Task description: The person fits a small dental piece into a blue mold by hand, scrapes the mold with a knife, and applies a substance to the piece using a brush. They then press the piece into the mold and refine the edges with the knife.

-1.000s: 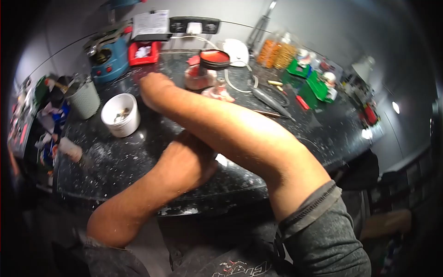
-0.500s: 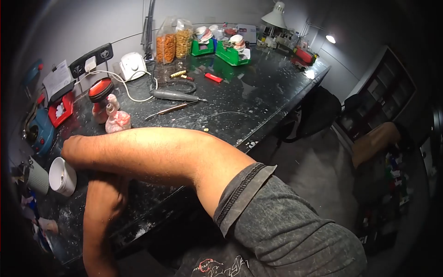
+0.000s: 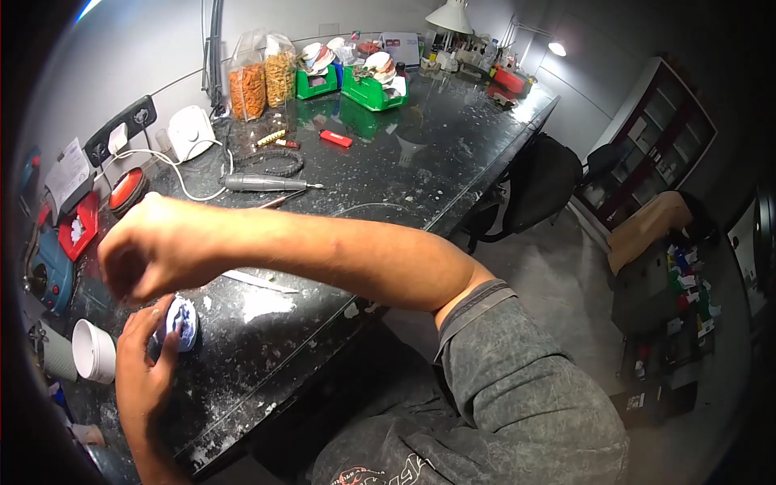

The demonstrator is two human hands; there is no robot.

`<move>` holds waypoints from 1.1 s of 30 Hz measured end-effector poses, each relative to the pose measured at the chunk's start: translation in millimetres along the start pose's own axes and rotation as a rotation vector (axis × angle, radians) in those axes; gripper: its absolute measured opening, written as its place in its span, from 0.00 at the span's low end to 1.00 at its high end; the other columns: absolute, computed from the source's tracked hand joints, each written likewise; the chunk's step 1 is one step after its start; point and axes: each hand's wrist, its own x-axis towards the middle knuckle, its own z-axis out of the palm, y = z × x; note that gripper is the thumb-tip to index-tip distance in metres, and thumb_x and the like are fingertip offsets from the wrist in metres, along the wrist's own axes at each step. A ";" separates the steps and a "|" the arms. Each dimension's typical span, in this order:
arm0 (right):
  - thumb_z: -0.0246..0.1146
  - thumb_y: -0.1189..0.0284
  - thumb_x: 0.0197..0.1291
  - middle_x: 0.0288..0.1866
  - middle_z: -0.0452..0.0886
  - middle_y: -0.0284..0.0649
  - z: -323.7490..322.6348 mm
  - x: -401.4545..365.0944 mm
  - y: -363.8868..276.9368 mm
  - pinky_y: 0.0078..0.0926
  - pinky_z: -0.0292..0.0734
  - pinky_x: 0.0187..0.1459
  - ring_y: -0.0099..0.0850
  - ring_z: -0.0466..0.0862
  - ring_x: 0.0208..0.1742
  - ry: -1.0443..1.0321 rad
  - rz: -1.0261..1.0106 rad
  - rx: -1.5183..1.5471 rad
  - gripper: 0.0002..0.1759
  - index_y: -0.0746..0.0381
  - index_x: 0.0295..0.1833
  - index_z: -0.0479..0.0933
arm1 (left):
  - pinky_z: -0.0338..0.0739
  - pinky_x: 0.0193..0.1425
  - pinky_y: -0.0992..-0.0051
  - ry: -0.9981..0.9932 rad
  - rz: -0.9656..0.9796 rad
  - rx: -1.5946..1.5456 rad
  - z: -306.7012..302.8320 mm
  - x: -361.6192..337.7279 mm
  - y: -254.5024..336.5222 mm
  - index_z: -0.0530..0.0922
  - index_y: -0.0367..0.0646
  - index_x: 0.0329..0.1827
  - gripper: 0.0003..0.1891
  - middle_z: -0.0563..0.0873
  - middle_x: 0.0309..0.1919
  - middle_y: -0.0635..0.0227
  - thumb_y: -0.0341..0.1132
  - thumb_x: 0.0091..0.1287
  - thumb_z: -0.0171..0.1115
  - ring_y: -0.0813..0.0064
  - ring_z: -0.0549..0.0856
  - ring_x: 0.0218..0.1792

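Note:
My left hand (image 3: 144, 347) is closed around a small round container (image 3: 187, 325) with a white rim and blue-and-white matter in it, low over the black bench. Above it my right hand (image 3: 149, 246) is raised, its fingers curled downward; whatever they pinch, if anything, is hidden. Left of my left hand stands a white plastic cup (image 3: 94, 351). A thin pale strip (image 3: 260, 281) lies on the bench under my right forearm. Beyond the arm rests a grey rotary handpiece (image 3: 263, 183) with its coiled cord.
Along the back stand green bins (image 3: 374, 90) with casts, two bags of orange and yellow pieces (image 3: 247, 89) and a white control box (image 3: 191, 133). A red bin (image 3: 79, 226) and a blue machine (image 3: 50, 267) are at left. A black chair (image 3: 533, 190) is at right.
My right hand has risen and its forearm has lifted, so my left hand and the small container now show. The view has shifted somewhat.

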 end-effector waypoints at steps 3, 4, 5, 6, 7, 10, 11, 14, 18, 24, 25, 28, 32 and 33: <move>0.70 0.78 0.54 0.36 0.90 0.38 -25.2 -23.5 16.0 0.25 0.84 0.46 0.25 0.89 0.39 0.039 0.085 0.066 0.07 0.65 0.40 0.85 | 0.72 0.65 0.69 0.006 -0.063 -0.105 0.3 4.0 -3.6 0.80 0.33 0.63 0.21 0.85 0.52 0.52 0.25 0.65 0.62 0.63 0.84 0.54; 0.70 0.78 0.55 0.38 0.89 0.37 -28.8 -30.2 23.2 0.23 0.83 0.48 0.23 0.88 0.40 0.072 0.079 0.139 0.07 0.64 0.40 0.85 | 0.72 0.66 0.70 0.027 -0.077 -0.182 2.7 6.0 -8.4 0.79 0.32 0.63 0.22 0.86 0.52 0.52 0.23 0.64 0.61 0.66 0.84 0.56; 0.70 0.78 0.58 0.40 0.89 0.37 -29.9 -38.2 32.4 0.23 0.83 0.50 0.23 0.88 0.43 0.120 0.087 0.151 0.07 0.65 0.43 0.85 | 0.71 0.67 0.69 0.023 -0.096 -0.263 1.4 7.5 -9.3 0.79 0.30 0.64 0.23 0.86 0.54 0.54 0.24 0.64 0.61 0.67 0.83 0.58; 0.69 0.78 0.61 0.44 0.89 0.38 -27.7 -44.3 45.1 0.24 0.82 0.53 0.23 0.87 0.46 0.171 0.077 0.228 0.08 0.66 0.46 0.84 | 0.71 0.68 0.69 0.005 -0.108 -0.341 0.5 9.9 -12.4 0.78 0.30 0.64 0.22 0.86 0.56 0.55 0.26 0.65 0.61 0.68 0.82 0.59; 0.68 0.79 0.63 0.45 0.88 0.38 -27.8 -48.4 51.7 0.25 0.82 0.55 0.24 0.87 0.48 0.187 0.008 0.185 0.10 0.67 0.49 0.83 | 0.71 0.68 0.69 0.001 -0.130 -0.409 -0.9 11.8 -18.3 0.78 0.30 0.64 0.22 0.85 0.57 0.56 0.28 0.66 0.60 0.68 0.82 0.60; 0.68 0.81 0.61 0.48 0.87 0.40 -25.3 -62.3 44.0 0.26 0.83 0.57 0.25 0.87 0.50 0.220 0.071 0.058 0.12 0.67 0.51 0.83 | 0.72 0.68 0.71 0.054 -0.145 -0.529 -4.1 16.0 -24.1 0.77 0.30 0.65 0.22 0.85 0.58 0.56 0.33 0.71 0.55 0.69 0.82 0.59; 0.68 0.83 0.60 0.49 0.87 0.41 -22.6 -64.7 45.1 0.26 0.83 0.56 0.26 0.87 0.49 0.217 0.078 0.052 0.13 0.68 0.51 0.83 | 0.73 0.67 0.71 0.082 -0.163 -0.587 -5.7 15.8 -23.3 0.76 0.30 0.66 0.22 0.85 0.57 0.55 0.34 0.73 0.53 0.70 0.83 0.58; 0.67 0.82 0.58 0.45 0.88 0.39 -11.8 -63.0 46.4 0.23 0.83 0.51 0.24 0.88 0.45 0.297 0.031 0.070 0.11 0.65 0.47 0.85 | 0.78 0.62 0.67 0.209 -0.286 -1.012 -7.0 10.2 -23.7 0.73 0.29 0.67 0.24 0.86 0.54 0.53 0.40 0.79 0.43 0.66 0.87 0.52; 0.70 0.82 0.58 0.44 0.86 0.37 -3.2 -62.6 40.8 0.21 0.81 0.49 0.23 0.85 0.45 0.268 0.057 0.109 0.11 0.63 0.47 0.86 | 0.87 0.45 0.71 0.190 -0.431 -1.469 -4.1 11.0 -22.8 0.70 0.23 0.67 0.31 0.87 0.45 0.45 0.47 0.81 0.38 0.63 0.90 0.37; 0.71 0.79 0.61 0.44 0.87 0.39 8.5 -63.5 36.7 0.22 0.80 0.50 0.24 0.85 0.46 0.287 0.125 0.144 0.11 0.63 0.50 0.87 | 0.82 0.30 0.81 0.016 -0.540 -1.660 5.2 10.4 -15.7 0.67 0.22 0.70 0.38 0.84 0.30 0.61 0.55 0.81 0.34 0.73 0.85 0.29; 0.71 0.79 0.61 0.45 0.87 0.39 11.4 -63.6 36.4 0.22 0.81 0.50 0.24 0.86 0.46 0.317 0.156 0.211 0.11 0.64 0.50 0.87 | 0.79 0.27 0.83 -0.040 -0.514 -1.669 6.7 10.2 -14.8 0.67 0.22 0.70 0.39 0.82 0.28 0.63 0.57 0.81 0.33 0.75 0.82 0.26; 0.71 0.79 0.62 0.47 0.87 0.40 14.7 -65.1 35.0 0.22 0.81 0.52 0.24 0.86 0.48 0.297 0.189 0.271 0.11 0.66 0.50 0.85 | 0.75 0.27 0.81 -0.054 -0.499 -1.590 10.0 10.2 -12.3 0.68 0.21 0.69 0.39 0.80 0.27 0.65 0.56 0.80 0.32 0.76 0.79 0.27; 0.71 0.80 0.62 0.48 0.87 0.39 13.5 -66.5 33.6 0.23 0.81 0.54 0.24 0.86 0.49 0.311 0.239 0.398 0.12 0.68 0.51 0.82 | 0.78 0.35 0.76 -0.059 -0.445 -1.621 13.5 8.9 -9.4 0.69 0.23 0.69 0.35 0.83 0.35 0.60 0.51 0.79 0.33 0.71 0.83 0.34; 0.71 0.80 0.62 0.48 0.87 0.39 12.4 -66.5 34.9 0.23 0.81 0.54 0.24 0.86 0.49 0.314 0.240 0.396 0.12 0.68 0.51 0.82 | 0.79 0.38 0.74 -0.059 -0.425 -1.639 13.0 7.8 -9.5 0.69 0.24 0.69 0.33 0.84 0.39 0.58 0.48 0.79 0.33 0.68 0.84 0.37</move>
